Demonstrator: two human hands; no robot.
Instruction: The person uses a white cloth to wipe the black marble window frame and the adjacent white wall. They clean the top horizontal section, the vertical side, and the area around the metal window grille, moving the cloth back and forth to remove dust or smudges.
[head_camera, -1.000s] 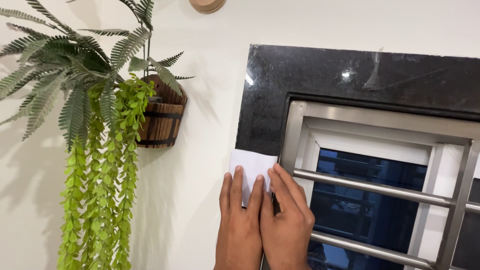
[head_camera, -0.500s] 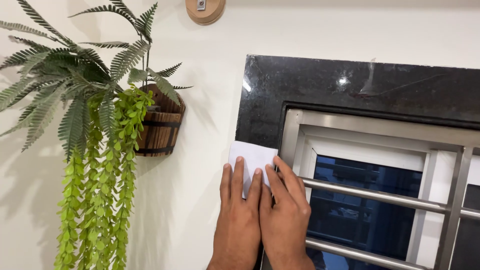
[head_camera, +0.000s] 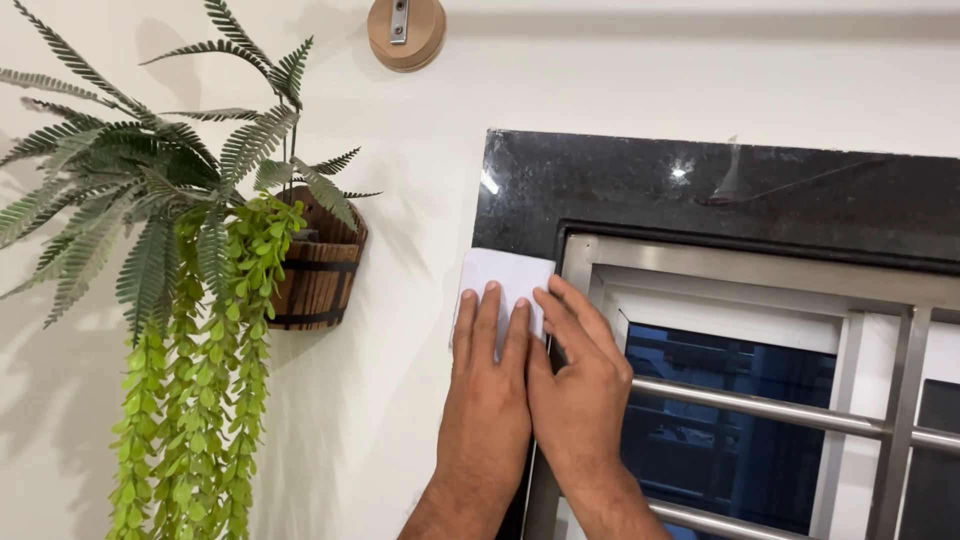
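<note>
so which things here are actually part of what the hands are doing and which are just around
In hand:
- white paper, pressed flat at the corner of the black stone window surround
- left hand and right hand, both flat on the paper

Just around:
- hanging fern plant in a wooden barrel pot
- round wooden wall fitting
- steel window bars

Bright, sharp; soft shadows; glare on granite (head_camera: 700, 190).
</note>
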